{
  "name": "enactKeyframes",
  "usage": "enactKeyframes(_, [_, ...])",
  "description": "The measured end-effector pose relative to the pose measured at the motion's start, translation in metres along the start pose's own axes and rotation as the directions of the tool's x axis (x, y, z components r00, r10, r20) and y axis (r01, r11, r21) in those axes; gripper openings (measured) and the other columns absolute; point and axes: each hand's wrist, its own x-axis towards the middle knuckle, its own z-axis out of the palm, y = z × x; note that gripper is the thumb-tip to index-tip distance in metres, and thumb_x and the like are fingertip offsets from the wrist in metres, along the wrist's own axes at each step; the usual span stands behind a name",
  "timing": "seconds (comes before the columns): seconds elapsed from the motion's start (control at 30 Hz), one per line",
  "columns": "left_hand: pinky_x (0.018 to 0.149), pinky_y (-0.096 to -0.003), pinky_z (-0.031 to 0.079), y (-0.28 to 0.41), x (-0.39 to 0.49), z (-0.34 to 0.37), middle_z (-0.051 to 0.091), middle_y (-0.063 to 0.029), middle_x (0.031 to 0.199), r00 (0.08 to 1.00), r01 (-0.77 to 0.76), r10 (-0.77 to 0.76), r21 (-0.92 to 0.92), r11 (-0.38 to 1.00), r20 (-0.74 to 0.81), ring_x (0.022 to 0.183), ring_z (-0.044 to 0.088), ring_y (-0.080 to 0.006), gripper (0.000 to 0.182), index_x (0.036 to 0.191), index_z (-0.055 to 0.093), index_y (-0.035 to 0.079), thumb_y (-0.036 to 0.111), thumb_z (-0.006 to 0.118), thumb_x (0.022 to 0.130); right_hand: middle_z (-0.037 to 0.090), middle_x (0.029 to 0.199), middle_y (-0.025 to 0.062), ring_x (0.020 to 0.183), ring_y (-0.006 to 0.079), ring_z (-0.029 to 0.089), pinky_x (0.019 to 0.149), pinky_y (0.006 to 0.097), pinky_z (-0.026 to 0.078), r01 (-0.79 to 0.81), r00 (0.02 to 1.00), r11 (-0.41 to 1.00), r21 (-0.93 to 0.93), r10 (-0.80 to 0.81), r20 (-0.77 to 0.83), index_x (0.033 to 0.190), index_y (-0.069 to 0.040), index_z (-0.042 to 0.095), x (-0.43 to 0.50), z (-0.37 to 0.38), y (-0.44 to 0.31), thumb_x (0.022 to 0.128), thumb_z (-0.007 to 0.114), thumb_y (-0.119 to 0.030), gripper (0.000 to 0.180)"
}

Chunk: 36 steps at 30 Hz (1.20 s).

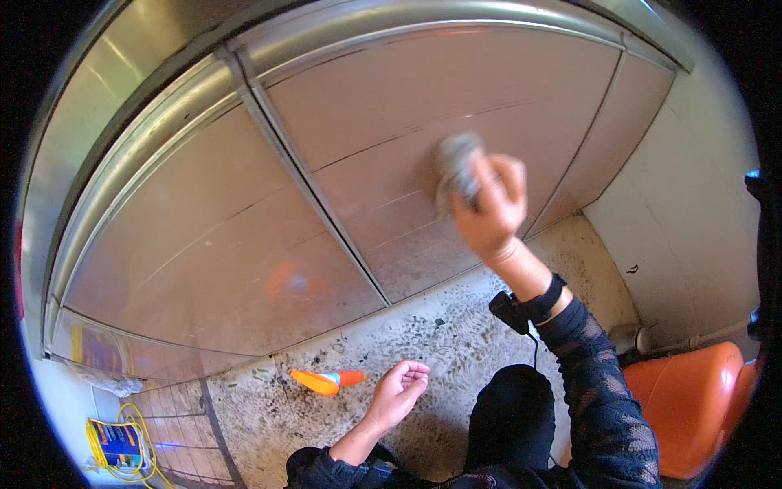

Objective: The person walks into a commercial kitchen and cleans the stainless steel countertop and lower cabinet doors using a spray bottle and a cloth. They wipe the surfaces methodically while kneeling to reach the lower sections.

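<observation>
My right hand [492,205] grips a crumpled grey cloth [459,165] against a brownish, reflective metal panel [372,147]. Hand and cloth are blurred, and the fingers' far side is hidden. Pale streaks and thin dark lines cross the panel around the cloth. Lower down, my left hand [400,391] hangs above the floor with its fingers loosely curled and nothing visible in them. To its left, an orange bottle-like container [324,381] with a pale blue band lies on the stained floor [256,422].
A metal divider [311,177] separates the panel from a second one [214,244] at left. An orange plastic seat [684,403] stands at lower right, near the pale wall [678,183]. Yellow cord [95,449] loops around a blue package [120,443] at lower left.
</observation>
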Motion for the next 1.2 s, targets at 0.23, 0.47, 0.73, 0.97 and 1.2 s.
enactKeyframes(0.23, [0.082,-0.0262,0.046,0.000,0.009,-0.002,0.059,-0.0047,0.097,1.000,-0.016,0.014,0.097,0.995,0.023,0.090,0.055,-0.0118,0.020,0.107,0.057,0.001,0.007,0.057,0.087,0.052,0.080,0.0057,0.064,0.0154,0.056,0.047,0.0253,0.047,0.214,0.947,0.935,0.283,-0.269,0.173,0.103,-0.001,0.063,0.033,0.039,-0.076,0.068,0.065,-0.004,0.035])
enactKeyframes(0.47, [0.074,-0.0289,0.048,-0.006,0.001,0.001,0.062,-0.0066,0.091,0.991,-0.118,0.124,0.129,0.985,-0.045,0.081,0.059,-0.0147,0.022,0.102,0.059,0.001,0.013,0.059,0.084,0.057,0.087,0.0132,0.078,0.0254,0.058,0.064,0.0326,0.050,0.114,0.993,0.986,0.123,-0.112,-0.023,0.106,-0.002,0.066,0.077,0.023,-0.050,0.056,0.069,0.007,0.052])
enactKeyframes(0.73, [0.074,-0.0318,0.050,-0.005,0.009,-0.003,0.063,-0.0104,0.089,0.981,-0.168,0.186,0.240,0.956,-0.053,0.082,0.062,-0.0194,0.021,0.100,0.059,0.002,0.013,0.058,0.083,0.049,0.088,0.0072,0.070,0.0181,0.055,0.055,0.0274,0.048,0.389,0.800,0.870,0.301,-0.482,0.358,0.109,-0.004,0.062,0.084,0.052,-0.120,0.065,0.059,-0.006,0.044])
enactKeyframes(0.97, [0.074,-0.0322,0.050,-0.002,-0.004,-0.005,0.064,-0.0098,0.089,0.975,-0.186,0.208,0.218,0.958,-0.079,0.083,0.063,-0.0202,0.020,0.098,0.059,0.003,0.013,0.060,0.080,0.042,0.079,0.0040,0.062,0.0122,0.050,0.044,0.0240,0.044,0.524,0.708,0.770,0.364,-0.631,0.316,0.104,-0.004,0.061,0.066,0.056,-0.146,0.069,0.059,-0.018,0.038])
enactKeyframes(1.2, [0.073,-0.0328,0.050,-0.001,-0.001,-0.017,0.064,-0.0104,0.088,0.975,-0.185,0.207,0.223,0.957,-0.084,0.083,0.063,-0.0209,0.021,0.096,0.060,0.003,0.017,0.059,0.080,0.049,0.088,0.0048,0.071,0.0145,0.056,0.053,0.0237,0.049,0.505,0.781,0.812,0.292,-0.574,0.244,0.108,-0.004,0.062,0.103,0.095,-0.203,0.067,0.060,-0.011,0.042])
